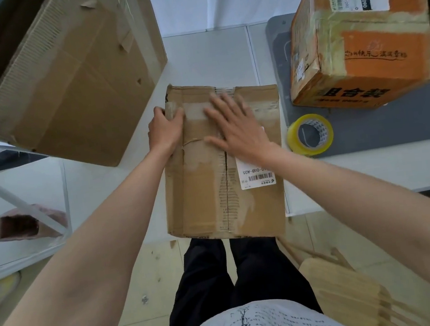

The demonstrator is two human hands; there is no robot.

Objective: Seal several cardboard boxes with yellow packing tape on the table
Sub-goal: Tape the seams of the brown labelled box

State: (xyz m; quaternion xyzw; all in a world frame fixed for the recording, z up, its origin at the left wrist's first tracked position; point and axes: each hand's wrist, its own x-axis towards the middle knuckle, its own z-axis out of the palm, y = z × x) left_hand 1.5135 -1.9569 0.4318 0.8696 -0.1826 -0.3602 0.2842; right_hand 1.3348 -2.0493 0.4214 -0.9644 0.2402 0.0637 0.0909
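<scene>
**Both hands down on the worn box at the tabletop's near edge**

At ten o'clock a large plain carton stands tilted on the white tabletop, its near corner close to my left wrist. A narrow strip of bare tabletop runs between it and the box I am working on. Below it, at eight o'clock, a small open pinkish box lies on a lower surface under a white bar.

My left hand is at the far left corner of the flat cardboard box; the fingers curl over the left edge and the thumb lies on the top, so my grip there is closed around the edge. The box sits dead centre, its near edge hanging just past the tabletop's rim above my legs. Its top is torn and patched with old tape, and a white shipping label is stuck toward the right side.

My right hand lies flat on the box top with the fingers spread, palm pressing down just beyond the label.

Just right of the box, at three o'clock, the roll of yellow packing tape lies flat on a grey mat, apart from the box. Beyond it, at one o'clock, an orange printed box stands on the same mat. Open tabletop shows at twelve o'clock, beyond the box's far edge.
</scene>
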